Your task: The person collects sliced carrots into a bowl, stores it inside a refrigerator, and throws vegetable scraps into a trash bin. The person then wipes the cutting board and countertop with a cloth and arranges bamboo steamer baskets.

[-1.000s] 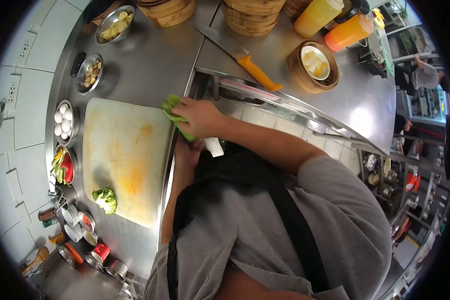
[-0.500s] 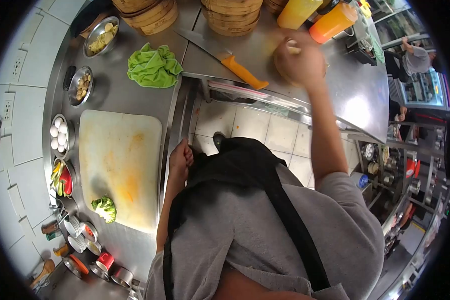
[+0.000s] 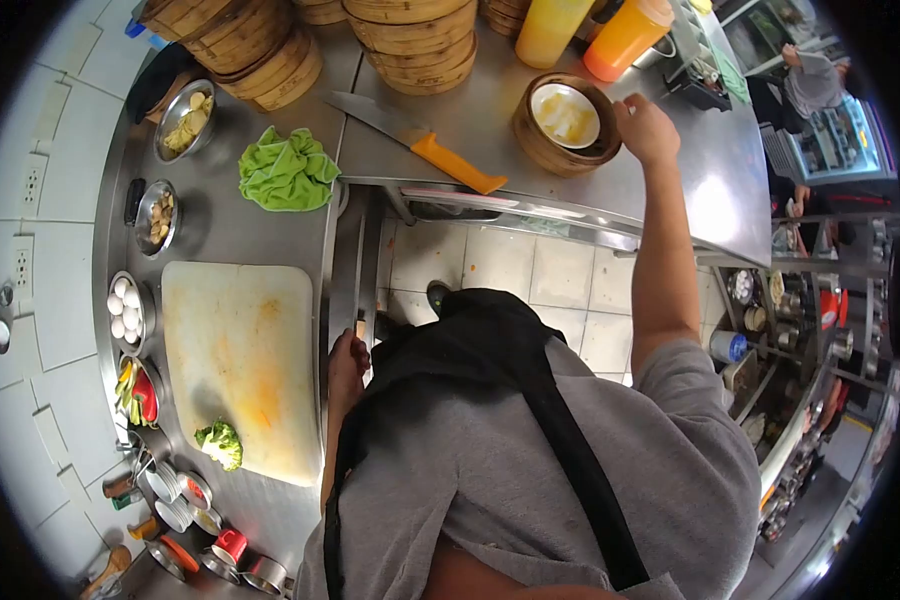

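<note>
My right hand (image 3: 652, 132) is at the right rim of a small round bamboo steamer (image 3: 547, 150), fingers curled in a pinch against its edge. Inside the steamer sits a white bowl (image 3: 545, 98) with a pale yellow food in it. My left hand (image 3: 347, 362) hangs low by the counter edge, fingers curled closed; whether anything is in it I cannot make out. Left of the steamer lies a knife (image 3: 440, 155) with an orange handle, its blade pointing away to the left. A crumpled green cloth (image 3: 288, 172) rests farther left.
A white cutting board (image 3: 238, 360) carries a broccoli piece (image 3: 220, 444). Along the wall stand bowls of eggs (image 3: 126, 312), cut peppers (image 3: 138, 390) and other ingredients. Stacked bamboo steamers (image 3: 415, 45) and squeeze bottles (image 3: 625, 40) line the back. Another person (image 3: 815, 85) is at the far right.
My right hand has moved from over the steamer to its right rim, uncovering the white bowl. My left hand stays low and closed. The view has shifted slightly.
</note>
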